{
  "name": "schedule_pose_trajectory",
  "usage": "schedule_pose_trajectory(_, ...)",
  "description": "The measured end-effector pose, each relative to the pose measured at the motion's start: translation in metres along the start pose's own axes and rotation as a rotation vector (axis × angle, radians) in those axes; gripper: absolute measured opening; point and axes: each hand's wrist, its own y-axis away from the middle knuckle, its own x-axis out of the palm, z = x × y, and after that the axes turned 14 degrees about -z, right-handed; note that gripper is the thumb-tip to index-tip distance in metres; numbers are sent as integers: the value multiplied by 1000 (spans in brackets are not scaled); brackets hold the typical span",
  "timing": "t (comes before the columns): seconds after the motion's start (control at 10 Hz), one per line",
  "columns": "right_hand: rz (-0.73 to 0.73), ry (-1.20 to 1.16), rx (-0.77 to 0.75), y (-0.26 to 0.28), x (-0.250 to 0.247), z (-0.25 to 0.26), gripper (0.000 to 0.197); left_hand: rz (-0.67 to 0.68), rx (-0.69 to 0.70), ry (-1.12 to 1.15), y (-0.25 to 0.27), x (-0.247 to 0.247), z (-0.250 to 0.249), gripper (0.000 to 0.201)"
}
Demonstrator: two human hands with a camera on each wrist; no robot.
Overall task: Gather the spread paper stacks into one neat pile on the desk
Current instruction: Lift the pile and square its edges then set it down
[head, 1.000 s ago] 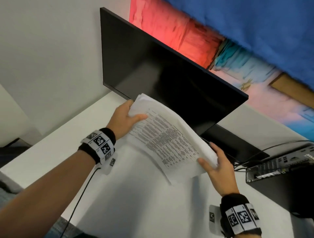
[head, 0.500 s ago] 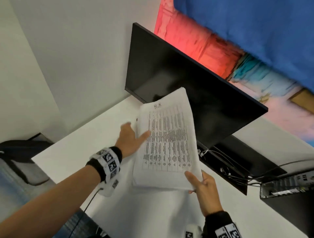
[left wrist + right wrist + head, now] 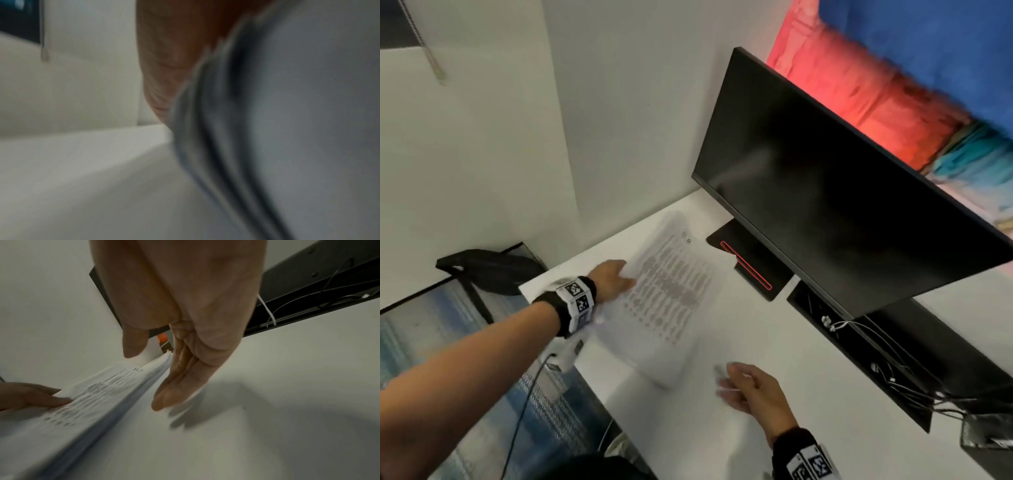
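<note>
My left hand holds the left edge of the thick pile of white printed paper sheets, thumb lying across the top page and the other fingers hidden under or behind the edge; in the right wrist view my left fingers press on the printed top sheet. The left wrist view is too blurred to settle it, though the pile seems to bend up a little where I grip it. My right hand is off the paper, fingers straight and close together, holding nothing, just beside the pile's near right corner and above the bare desk; in its own wrist view the fingertips point down at the desk surface next to the pile's long side edge.

The pile lies on the white desk top, near its left end, with rows of dark print facing up and its far end toward the wall. To the right of the pile stands the flat black monitor stand base with a thin red outline, close to the paper but apart from it, under the large black monitor with a dark screen. Behind the desk runs a black cable tray with loose wires.
</note>
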Motion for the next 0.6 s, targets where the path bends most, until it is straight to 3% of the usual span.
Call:
schedule_pose_trajectory(0.1,-52,53,37,-2,-11,-10,60,-72,53,-325,-27,-18,12,36)
schedule_pose_trajectory(0.2,-79,131,70,-4,-20,-19,30,-78,91,-496,-48,-24,13,40)
schedule_pose_trajectory(0.3,-101,180,76,-6,-27,-26,20,-126,117,-578,-60,-24,7,36)
schedule_pose_trajectory(0.4,-144,175,70,-4,-35,-31,12,-195,115,-631,-58,-18,-4,33)
schedule_pose_trajectory(0.5,-173,188,70,-2,-46,-36,16,-290,118,-776,-49,-7,-18,43)
schedule_pose_trajectory(0.6,-194,217,63,2,-64,-36,14,-393,286,-757,-28,12,-37,44)
